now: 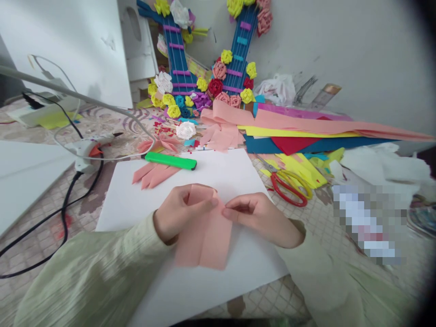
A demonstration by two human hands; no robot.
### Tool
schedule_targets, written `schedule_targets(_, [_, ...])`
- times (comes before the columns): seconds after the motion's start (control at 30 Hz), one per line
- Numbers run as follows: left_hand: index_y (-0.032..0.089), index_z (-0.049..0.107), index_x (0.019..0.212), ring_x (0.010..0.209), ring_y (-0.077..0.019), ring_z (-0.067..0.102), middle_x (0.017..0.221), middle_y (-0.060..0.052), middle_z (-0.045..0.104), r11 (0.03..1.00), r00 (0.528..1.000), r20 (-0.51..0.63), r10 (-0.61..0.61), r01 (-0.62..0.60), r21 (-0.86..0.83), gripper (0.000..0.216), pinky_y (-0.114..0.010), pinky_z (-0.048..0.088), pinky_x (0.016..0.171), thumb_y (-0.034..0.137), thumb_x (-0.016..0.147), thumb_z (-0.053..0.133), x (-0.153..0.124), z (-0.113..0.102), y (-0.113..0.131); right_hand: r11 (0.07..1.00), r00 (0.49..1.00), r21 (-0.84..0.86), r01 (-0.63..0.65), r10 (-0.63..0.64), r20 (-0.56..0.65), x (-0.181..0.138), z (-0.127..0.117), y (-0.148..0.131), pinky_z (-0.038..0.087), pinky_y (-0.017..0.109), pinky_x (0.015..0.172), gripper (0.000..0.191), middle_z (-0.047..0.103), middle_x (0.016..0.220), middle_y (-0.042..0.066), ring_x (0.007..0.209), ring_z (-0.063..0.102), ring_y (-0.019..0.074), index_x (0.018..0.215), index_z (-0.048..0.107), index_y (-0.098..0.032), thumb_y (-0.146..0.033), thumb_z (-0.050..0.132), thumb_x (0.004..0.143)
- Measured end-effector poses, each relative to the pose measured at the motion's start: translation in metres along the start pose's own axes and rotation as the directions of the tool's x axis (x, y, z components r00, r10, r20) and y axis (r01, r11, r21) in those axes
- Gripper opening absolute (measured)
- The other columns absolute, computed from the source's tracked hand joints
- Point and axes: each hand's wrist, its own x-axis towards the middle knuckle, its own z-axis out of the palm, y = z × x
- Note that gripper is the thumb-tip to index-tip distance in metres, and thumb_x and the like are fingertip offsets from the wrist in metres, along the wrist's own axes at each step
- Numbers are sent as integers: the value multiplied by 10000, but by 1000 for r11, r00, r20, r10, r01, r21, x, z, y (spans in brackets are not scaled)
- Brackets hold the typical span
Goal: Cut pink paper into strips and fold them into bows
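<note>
Between my two hands is a piece of salmon-pink crepe paper (207, 240), creased down its middle, its lower part spread over a white board (190, 295). My left hand (185, 209) pinches the upper edge, thumb on the near face and fingers behind. At the upper right edge my right hand (260, 215) is closed, thumb and forefinger pinching the paper. Just beyond the left hand lie folded pink paper strips (155, 176), with a green utility knife (170, 160) resting across them.
Red-and-yellow scissors (289, 186) lie right of the board, near yellow paper scraps (303, 168). A hot glue gun (86, 152) and its black cord are at left. Behind stand blue guitar shapes (179, 59) trimmed with paper flowers; long crepe sheets (306, 122) stretch rightward.
</note>
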Motion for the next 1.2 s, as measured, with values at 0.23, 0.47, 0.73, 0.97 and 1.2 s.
schedule_targets(0.23, [134, 618, 616, 499, -89, 512, 557, 9, 605, 995, 996, -16, -93, 93, -36, 157, -194, 409, 503, 290, 607, 639, 5, 1, -3, 1000, 995, 9, -6, 5, 95, 0, 2, 2, 465, 247, 624, 163, 661, 715, 13, 664, 589, 134, 729, 650, -157, -300, 577, 701])
schedule_targets(0.47, [130, 623, 674, 542, -77, 521, 590, 16, 612, 998, 988, -142, -60, 56, -32, 214, -173, 410, 539, 323, 592, 667, 11, -10, -2, 999, 994, -17, -52, 53, 97, 0, -3, 3, 454, 247, 616, 164, 645, 684, 23, 644, 576, 129, 701, 635, -137, -282, 560, 715])
schedule_targets(0.73, [130, 635, 644, 555, -85, 525, 593, 5, 624, 1000, 1000, -6, -19, 19, 14, 181, -182, 413, 543, 307, 609, 654, 8, -2, -5, 996, 994, 36, 82, -84, 65, 1, 2, 2, 452, 259, 697, 328, 631, 926, 59, 831, 572, 156, 985, 588, -157, -385, 511, 761])
schedule_targets(0.97, [145, 656, 651, 602, -121, 565, 638, -14, 658, 998, 998, 48, 43, -45, 33, 163, -211, 441, 571, 304, 628, 633, 11, 1, -17, 999, 998, 2, 34, -34, 55, 2, 9, 4, 383, 209, 514, 244, 574, 605, -1, 557, 494, 94, 684, 624, -125, -359, 565, 716])
schedule_targets(1.2, [152, 647, 732, 657, -128, 565, 707, -22, 659, 980, 994, 0, 109, -108, 169, 266, -225, 445, 608, 382, 720, 513, 17, -11, -14, 1000, 999, -8, -25, 25, 24, 3, 5, 5, 345, 195, 458, 204, 549, 563, -14, 493, 453, 73, 654, 609, -131, -315, 552, 723])
